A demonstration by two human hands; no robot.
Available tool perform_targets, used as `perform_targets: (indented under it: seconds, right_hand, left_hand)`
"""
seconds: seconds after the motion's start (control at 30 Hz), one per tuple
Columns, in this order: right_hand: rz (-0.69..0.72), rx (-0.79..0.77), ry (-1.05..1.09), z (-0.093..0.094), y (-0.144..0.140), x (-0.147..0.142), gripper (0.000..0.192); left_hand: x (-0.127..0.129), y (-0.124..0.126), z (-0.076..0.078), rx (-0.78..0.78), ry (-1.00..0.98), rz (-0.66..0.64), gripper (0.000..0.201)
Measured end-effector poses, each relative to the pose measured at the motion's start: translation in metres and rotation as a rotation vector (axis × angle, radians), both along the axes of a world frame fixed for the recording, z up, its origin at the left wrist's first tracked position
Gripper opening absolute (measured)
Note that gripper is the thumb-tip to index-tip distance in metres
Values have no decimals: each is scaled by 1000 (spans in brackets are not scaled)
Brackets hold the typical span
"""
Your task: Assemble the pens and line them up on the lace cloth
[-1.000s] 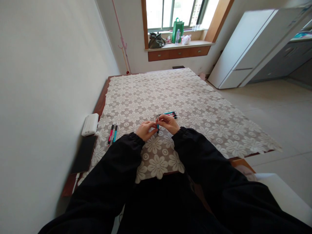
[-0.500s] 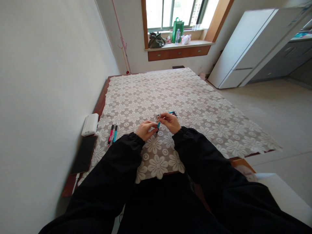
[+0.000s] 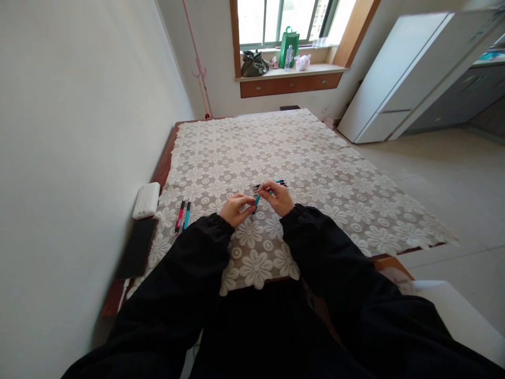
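Observation:
Between my two hands is a blue pen (image 3: 256, 201) with a dark lower end, held tilted just above the lace tablecloth (image 3: 256, 267). My left hand (image 3: 238, 209) pinches its lower part from the left. The fingers of my right hand (image 3: 278, 197) close around its upper end, hiding the tip. Beyond the right hand lie several pens (image 3: 282, 182), blue and dark, partly covered by that hand. To the left, near my left sleeve, a pink pen (image 3: 180, 216) and another blue pen (image 3: 187, 213) rest side by side on the cloth.
At the table's left edge, by the wall, are a white power bank (image 3: 146, 200) and a dark flat device (image 3: 137, 247) with a white cable (image 3: 123, 295). Past the far end stands a windowsill with a green bag (image 3: 289, 48). A white fridge (image 3: 394, 79) is at right.
My right hand has shifted very slightly to the right and more of the blue pen's body shows between the hands. The left hand has stayed almost still.

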State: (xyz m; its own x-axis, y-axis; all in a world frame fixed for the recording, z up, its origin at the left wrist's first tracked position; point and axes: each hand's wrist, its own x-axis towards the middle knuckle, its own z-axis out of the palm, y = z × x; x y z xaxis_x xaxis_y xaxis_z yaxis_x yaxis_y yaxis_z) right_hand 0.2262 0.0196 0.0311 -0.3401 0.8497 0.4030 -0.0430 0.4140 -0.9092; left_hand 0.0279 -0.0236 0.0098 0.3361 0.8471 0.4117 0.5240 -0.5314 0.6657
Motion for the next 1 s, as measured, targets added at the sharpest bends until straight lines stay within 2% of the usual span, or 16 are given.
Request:
perform_targets:
  seconds: [0.17,0.4,0.57,1.0]
  right_hand:
    - [20,70,-35,3,-3,-1,21]
    - [44,43,-31,-8,-1,-4,24]
    - [34,127,-76,-6,-1,-4,24]
    - [91,182,-51,-10,-4,-9,16]
  left_hand:
    - [-1,0,-1,-30,14,1,21]
    - [-1,-1,-1,-13,7,15,20]
    - [-2,-1,-1,8,22,2,18]
    - [-2,-2,-1,38,9,2,16]
